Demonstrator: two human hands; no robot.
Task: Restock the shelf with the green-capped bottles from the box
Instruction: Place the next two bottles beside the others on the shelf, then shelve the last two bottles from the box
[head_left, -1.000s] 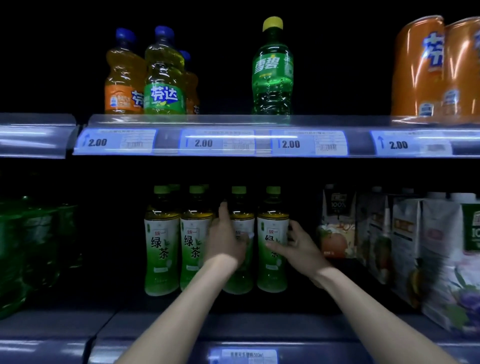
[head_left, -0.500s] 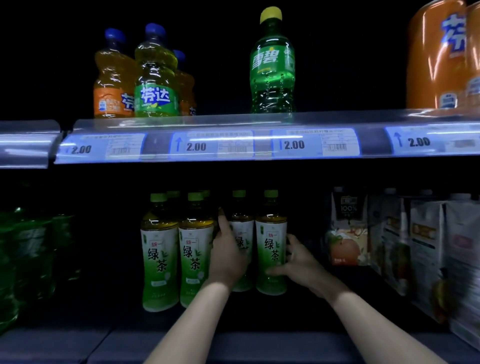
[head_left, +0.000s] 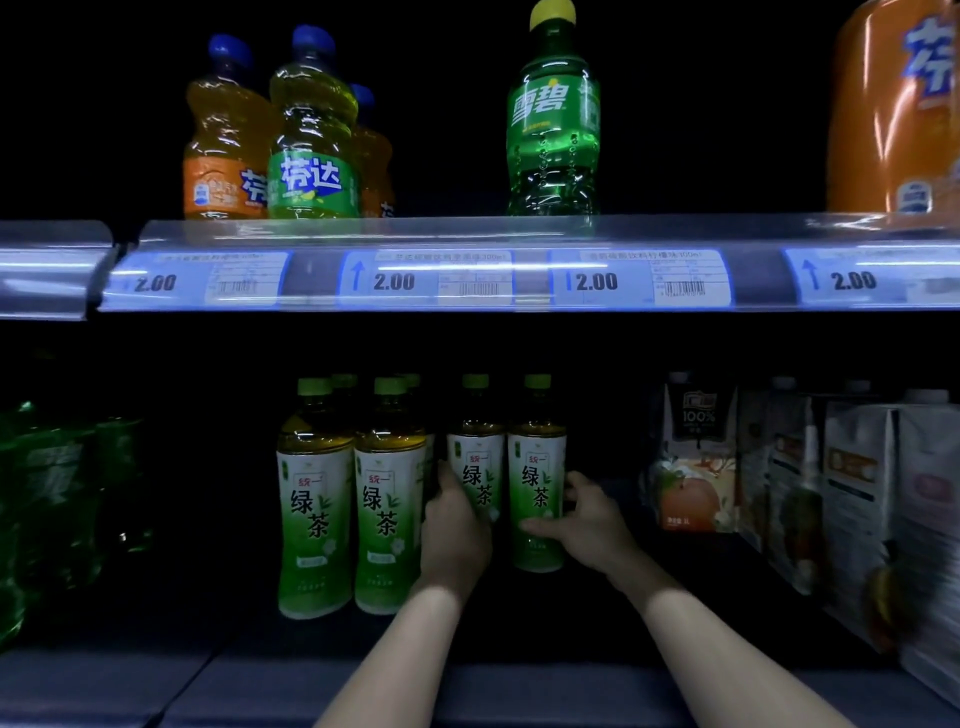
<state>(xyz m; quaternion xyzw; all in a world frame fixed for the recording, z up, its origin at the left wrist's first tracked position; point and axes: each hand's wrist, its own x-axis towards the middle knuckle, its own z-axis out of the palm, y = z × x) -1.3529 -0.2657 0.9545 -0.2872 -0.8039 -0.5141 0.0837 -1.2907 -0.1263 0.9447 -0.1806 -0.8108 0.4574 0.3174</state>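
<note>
While both hands worked deep on the lower shelf (head_left: 519, 691), slid lower than a second before: left hand (head_left: 454, 535) wrapped round one green-capped bottle (head_left: 477, 470), right hand (head_left: 589, 525) clamped on its neighbour (head_left: 537, 467), both just right of the front pair (head_left: 353, 499). Seemingly seated upright; release looked next.

Six green-capped bottles (head_left: 316, 499); three blue-capped bottles (head_left: 314, 130); one yellow-capped bottle (head_left: 554, 119)

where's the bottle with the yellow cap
In the head view, the yellow-capped bottle stands alone on the upper shelf, centre-right, between the blue-capped bottles and the orange pack.
</note>
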